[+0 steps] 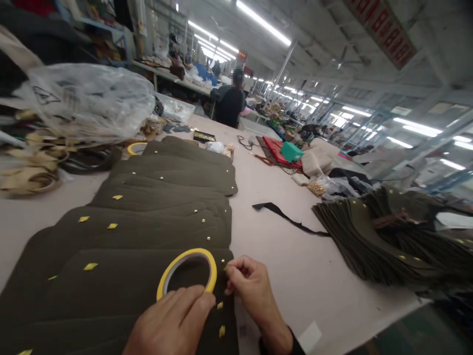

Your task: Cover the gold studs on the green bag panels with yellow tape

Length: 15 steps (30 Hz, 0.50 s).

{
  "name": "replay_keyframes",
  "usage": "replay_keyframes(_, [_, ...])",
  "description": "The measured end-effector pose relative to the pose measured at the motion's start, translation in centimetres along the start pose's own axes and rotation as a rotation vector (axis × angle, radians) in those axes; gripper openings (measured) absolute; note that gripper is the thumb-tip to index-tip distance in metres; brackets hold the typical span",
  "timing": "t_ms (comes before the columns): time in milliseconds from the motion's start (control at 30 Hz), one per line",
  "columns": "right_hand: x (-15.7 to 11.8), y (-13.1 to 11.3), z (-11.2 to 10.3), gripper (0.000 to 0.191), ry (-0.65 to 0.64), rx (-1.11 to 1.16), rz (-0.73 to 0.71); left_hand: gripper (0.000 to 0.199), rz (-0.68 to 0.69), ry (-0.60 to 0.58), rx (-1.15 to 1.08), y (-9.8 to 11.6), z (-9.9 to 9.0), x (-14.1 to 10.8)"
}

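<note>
Fingers wrapped round its lower rim, my left hand [172,320] holds a roll of yellow tape [211,264] upright over dark olive fabric pieces [125,291]. Just right of the roll, my right hand [254,291] is pinched at the right edge of the fabric. A bit of yellow shows at its fingertips. The overlapping pieces run away from me in a row, with small yellow tape bits [90,266] and shiny metal studs [203,220] on them.
A bundle of olive pieces [354,241] lies at the table's right. A black strip [284,214] lies mid-table. Back left are a clear plastic bag [96,101] and tan strap rolls [31,177]. A person [231,103] is beyond the far end.
</note>
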State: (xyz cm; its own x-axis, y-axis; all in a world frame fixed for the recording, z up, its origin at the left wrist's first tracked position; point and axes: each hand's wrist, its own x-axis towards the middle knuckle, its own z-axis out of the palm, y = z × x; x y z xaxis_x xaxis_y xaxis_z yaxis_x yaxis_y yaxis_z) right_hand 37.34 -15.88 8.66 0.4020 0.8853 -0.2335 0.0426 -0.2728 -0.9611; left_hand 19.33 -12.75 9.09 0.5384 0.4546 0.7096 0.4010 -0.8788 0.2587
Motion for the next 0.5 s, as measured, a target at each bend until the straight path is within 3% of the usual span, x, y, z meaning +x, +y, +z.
replay_keyframes(167, [1.9, 0.9, -2.4, 0.030, -0.107, -0.091, -0.013, 0.037, -0.047, -0.226, 0.135, -0.3, 1.2, -0.2])
replay_keyframes(300, [1.9, 1.0, -2.0, 0.022, -0.129, -0.332, -0.142, 0.034, -0.087, -0.350, 0.131, -0.3, 1.8, -1.0])
replay_keyframes(500, [2.1, 0.1, -1.0, 0.013, -0.112, -0.595, -0.360, 0.028, -0.131, -0.408, 0.109, -0.1, 1.7, -1.2])
